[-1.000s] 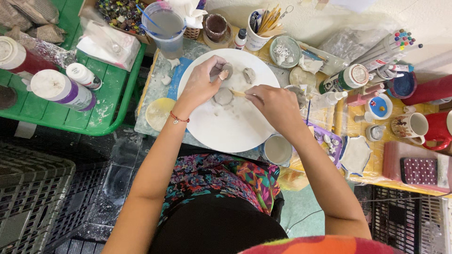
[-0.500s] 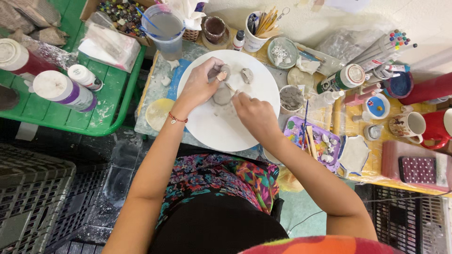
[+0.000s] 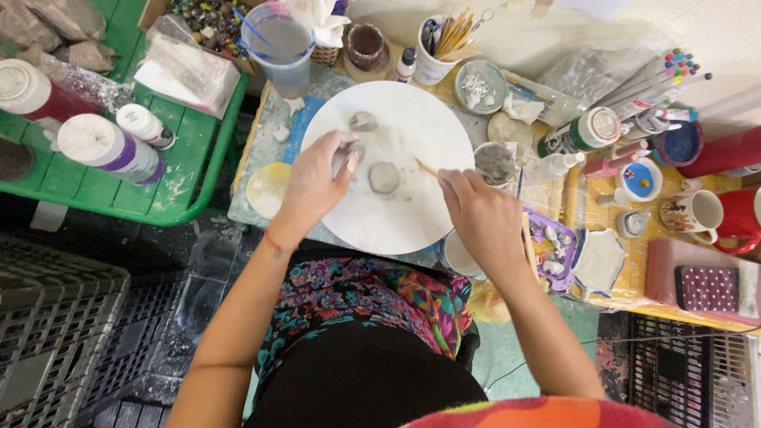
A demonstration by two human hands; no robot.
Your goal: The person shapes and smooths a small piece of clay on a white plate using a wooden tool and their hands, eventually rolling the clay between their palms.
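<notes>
A round white board point(image 3: 404, 214) lies on the table in front of me. On it sit a small grey clay disc point(image 3: 384, 177) near the middle and another grey clay piece point(image 3: 363, 120) farther back. My left hand point(image 3: 317, 182) rests on the board's left side, with its fingers closed on a small grey clay piece point(image 3: 347, 154). My right hand point(image 3: 483, 218) hovers over the board's right edge and grips a thin wooden stick point(image 3: 426, 166) that points toward the clay disc.
A small cup of grey slip point(image 3: 495, 162) stands right of the board, a purple tray point(image 3: 551, 250) of small pieces beside my right hand. A water jug point(image 3: 281, 43), a cup of brushes point(image 3: 440, 47), jars and mugs point(image 3: 701, 214) crowd the back and right. A green table point(image 3: 119, 190) holds bottles at left.
My right hand has drawn back from the clay at the board's middle to the right edge, still with the stick. My left hand has stayed on its clay piece, lowered slightly.
</notes>
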